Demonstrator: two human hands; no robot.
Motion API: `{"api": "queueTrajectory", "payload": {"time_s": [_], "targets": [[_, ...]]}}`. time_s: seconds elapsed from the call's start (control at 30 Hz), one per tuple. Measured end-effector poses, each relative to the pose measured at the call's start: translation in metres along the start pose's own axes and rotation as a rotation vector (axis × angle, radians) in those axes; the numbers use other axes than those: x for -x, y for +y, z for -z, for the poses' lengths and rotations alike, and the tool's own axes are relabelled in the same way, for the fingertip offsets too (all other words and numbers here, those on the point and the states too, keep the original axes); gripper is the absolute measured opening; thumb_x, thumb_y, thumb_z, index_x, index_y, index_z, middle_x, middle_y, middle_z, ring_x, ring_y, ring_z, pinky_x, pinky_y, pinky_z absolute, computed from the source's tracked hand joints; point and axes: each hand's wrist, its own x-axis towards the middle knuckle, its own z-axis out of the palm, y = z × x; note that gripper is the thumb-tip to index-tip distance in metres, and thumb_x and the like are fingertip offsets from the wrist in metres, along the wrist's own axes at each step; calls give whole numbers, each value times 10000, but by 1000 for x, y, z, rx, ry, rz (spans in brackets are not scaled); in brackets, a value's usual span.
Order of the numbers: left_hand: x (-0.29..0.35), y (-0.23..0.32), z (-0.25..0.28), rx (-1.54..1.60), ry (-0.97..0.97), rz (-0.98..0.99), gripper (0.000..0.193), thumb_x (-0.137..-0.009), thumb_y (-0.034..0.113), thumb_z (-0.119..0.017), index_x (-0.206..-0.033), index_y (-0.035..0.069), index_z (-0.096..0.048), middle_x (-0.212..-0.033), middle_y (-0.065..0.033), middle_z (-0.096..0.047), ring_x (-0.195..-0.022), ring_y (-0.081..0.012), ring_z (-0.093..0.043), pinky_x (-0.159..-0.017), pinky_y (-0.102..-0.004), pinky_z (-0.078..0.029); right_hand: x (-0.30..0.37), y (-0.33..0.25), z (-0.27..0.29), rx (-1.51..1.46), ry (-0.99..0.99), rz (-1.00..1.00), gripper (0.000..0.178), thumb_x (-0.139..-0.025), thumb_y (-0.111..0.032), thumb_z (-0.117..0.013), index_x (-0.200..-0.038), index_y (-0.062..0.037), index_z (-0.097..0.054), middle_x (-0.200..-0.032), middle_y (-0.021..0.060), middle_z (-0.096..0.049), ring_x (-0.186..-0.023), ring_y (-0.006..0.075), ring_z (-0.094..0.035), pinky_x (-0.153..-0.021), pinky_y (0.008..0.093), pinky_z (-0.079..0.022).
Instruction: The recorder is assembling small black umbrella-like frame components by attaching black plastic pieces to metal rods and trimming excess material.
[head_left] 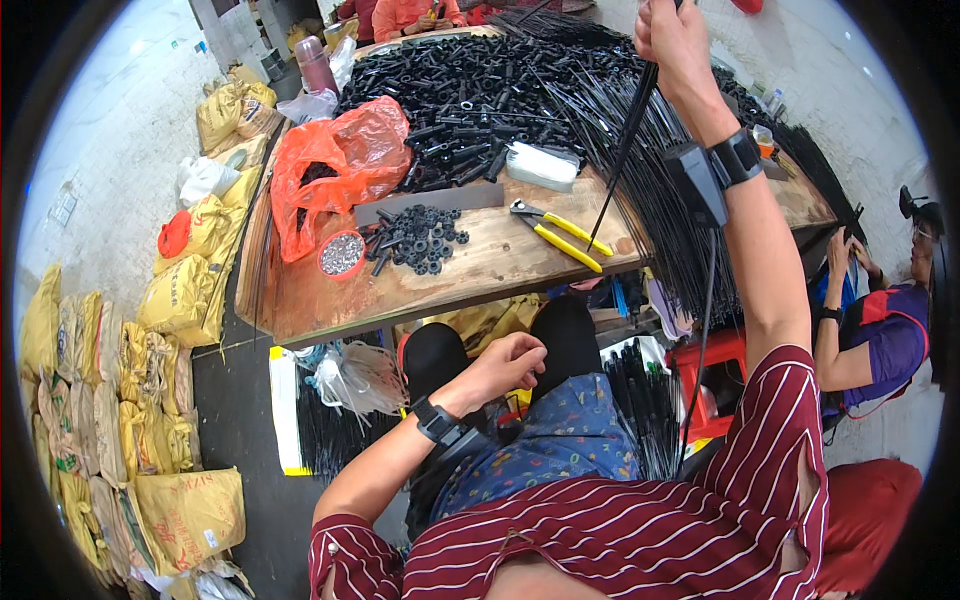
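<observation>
My right hand (672, 40) is raised high at the far right side of the table, closed around a bundle of long thin black rods (630, 125). The bundle hangs down at a slant, its lower tip near the yellow-handled pincers (562, 232). Above my lap, my left hand (508, 365) has its fingers curled in. Whatever lies inside them, if anything, is hidden. On the near part of the wooden table (450, 282) are a pile of small black rings and short tubes (415, 238) and a red-rimmed cup of small silvery metal pieces (341, 255).
A heap of black tubular parts (460, 95) covers the far table, beside long black rods (655, 165). Nearer are an orange plastic bag (345, 160) and a white packet (542, 167). Yellow sacks (160, 390) line the left wall. A co-worker (880, 330) sits at right, by a red stool (700, 375).
</observation>
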Motion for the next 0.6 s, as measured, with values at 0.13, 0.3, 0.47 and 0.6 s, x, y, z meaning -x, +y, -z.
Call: {"api": "queueTrajectory", "payload": {"time_s": [0.13,0.3,0.47,0.6], "targets": [[-1,-2,-3,-28,-42,1,308,-981,273,-510,-1121,0,-538,-922,-50,-606,-758,-103,-598,-701,-242,-524,-25,-6,11,104,32,55,325,-982,-340,-454,-721,-147,-479,-514,-77,-347,-392,52,-330,-367,231,-267],[-4,4,-2,-19,-21,-26,291,-982,263,-508,-1101,1,-552,-905,-50,-615,-757,-102,-602,-696,-240,-522,-22,-3,10,52,32,224,338,-994,-312,-427,-703,-141,-437,-515,-78,-362,-392,44,-309,-366,229,-250],[0,17,-5,-20,19,-52,277,-980,254,-513,-1098,7,-556,-899,-47,-620,-754,-102,-605,-693,-243,-519,35,64,28,244,-80,126,236,-1004,-261,-447,-907,-54,-503,-625,-11,-486,-490,70,-463,-455,224,-378],[0,20,-9,-34,-2,-71,249,-977,231,-522,-1086,12,-566,-885,-44,-625,-754,-105,-605,-696,-246,-516,89,127,41,178,-90,-93,212,-1016,-220,-415,-918,-49,-491,-623,0,-476,-514,84,-481,-483,245,-429]]}}
